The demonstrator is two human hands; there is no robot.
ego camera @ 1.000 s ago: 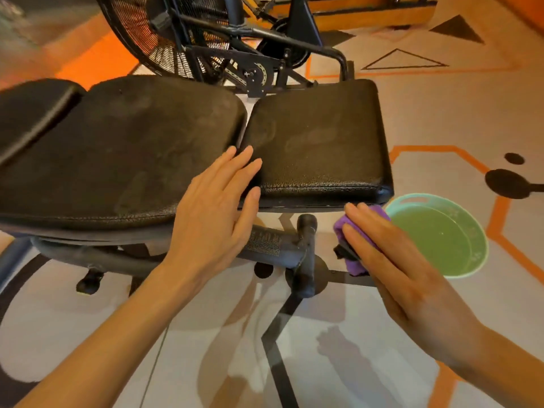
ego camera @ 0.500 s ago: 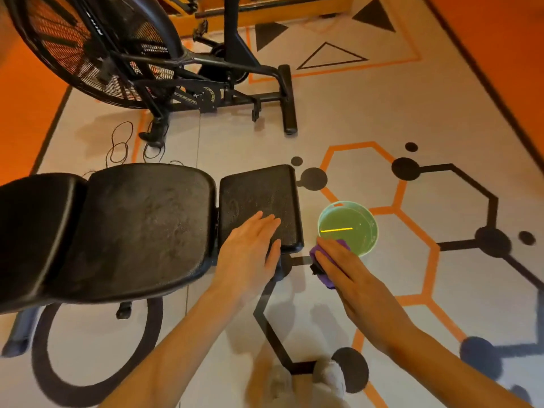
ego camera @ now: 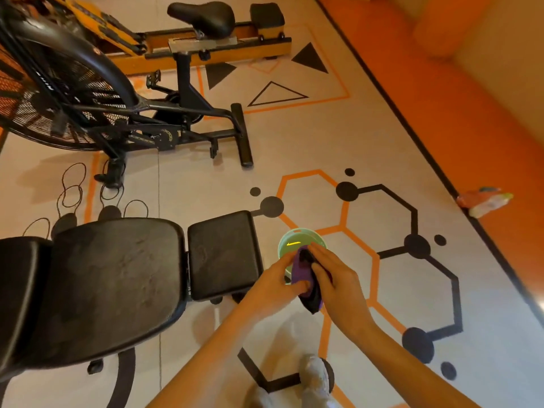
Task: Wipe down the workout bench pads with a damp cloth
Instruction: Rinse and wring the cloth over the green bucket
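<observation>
The black workout bench lies across the left of the view, with a large back pad [ego camera: 117, 284] and a small seat pad [ego camera: 223, 254] at its right end. Just right of the seat pad, both my hands hold a purple cloth [ego camera: 303, 275] above the floor. My left hand [ego camera: 273, 285] grips its left side and my right hand [ego camera: 332, 278] grips its right side. A light green basin [ego camera: 294, 235] with water stands on the floor right behind my hands, partly hidden by them.
A black fan bike [ego camera: 88, 107] stands behind the bench, and an orange rower [ego camera: 212, 45] behind that. Thin cords [ego camera: 73, 189] loop on the floor near the bench. An orange wall runs along the right, with a small packet [ego camera: 482, 200] at its foot.
My head has risen, so the bench looks smaller. My left hand left the seat pad and took hold of the cloth together with my right hand, which lifted it toward the basin.
</observation>
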